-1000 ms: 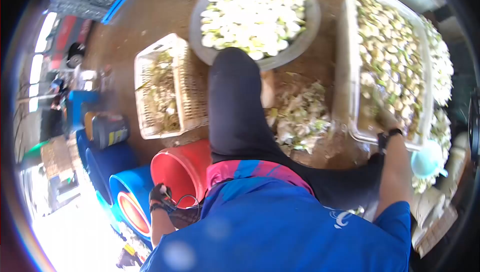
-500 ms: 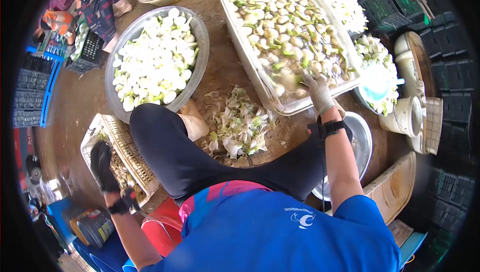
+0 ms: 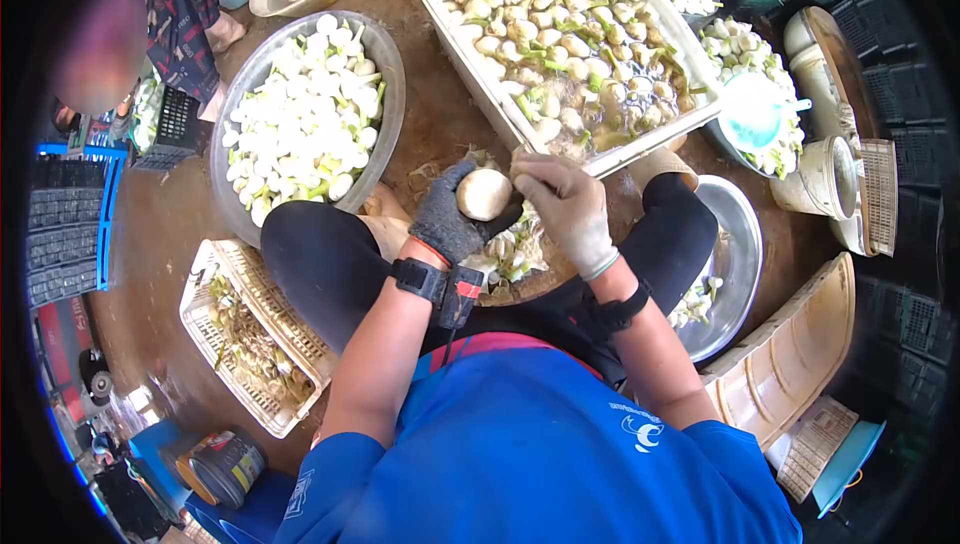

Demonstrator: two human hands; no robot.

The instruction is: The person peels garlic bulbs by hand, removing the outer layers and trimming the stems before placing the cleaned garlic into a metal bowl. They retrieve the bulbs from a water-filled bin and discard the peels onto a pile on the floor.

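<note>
Between my knees, my left hand (image 3: 448, 214), in a dark grey glove, is closed around a round whitish bulb (image 3: 484, 194). My right hand (image 3: 565, 206), in a pale glove, is just right of the bulb with its fingers bent together. What those fingers pinch, if anything, is too small to make out. Ahead of them stands a white rectangular tub (image 3: 508, 122) of water, full of brownish bulbs with green stems. Below the hands, pale peelings (image 3: 518, 256) lie on the ground, partly covered by my left hand.
A round grey basin (image 3: 392, 134) of white bulbs stands front left. To my left is a cream crate (image 3: 312, 346) with scraps; to my right, a metal basin (image 3: 745, 294) with some bulbs. A blue strainer (image 3: 750, 112) rests on more bulbs. Another person's legs (image 3: 185, 29) show far left.
My right hand has come out of the tub to between my knees. My left hand has moved from above the crate to the middle and now holds a bulb.
</note>
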